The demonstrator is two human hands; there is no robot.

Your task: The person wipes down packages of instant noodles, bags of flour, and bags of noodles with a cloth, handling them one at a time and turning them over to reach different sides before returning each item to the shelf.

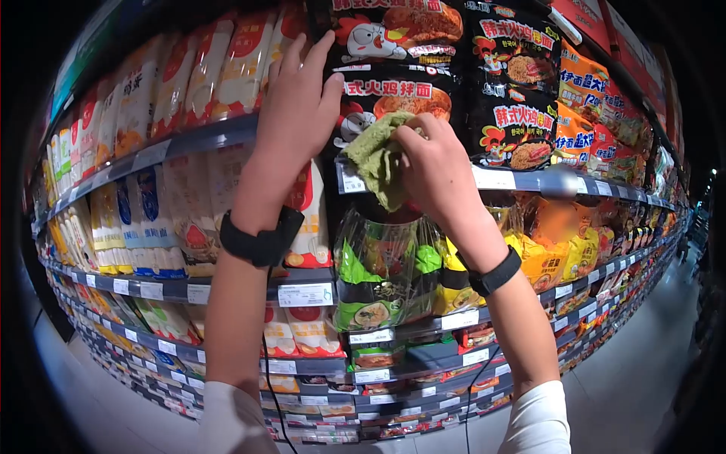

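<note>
My right hand [437, 163] is closed on a crumpled green cloth [376, 155], which lies over the front edge of a shelf [495, 175] and partly hides a price label there. Behind the cloth are stacked black packs of instant noodles [401, 38] with a cartoon chicken on them. To the left, my left hand [297, 106] is raised with its fingers stretched out and holds nothing. It overlaps the gap between those black packs and the pale noodle packages [246, 60] with red labels.
Shelves run to both sides, with more rows below. Orange noodle packs [576, 83] stand at the upper right. Clear-wrapped green packs [378, 276] sit on the shelf below my right hand. Price labels [305, 295] line the shelf edges. Pale floor [609, 374] shows at the lower right.
</note>
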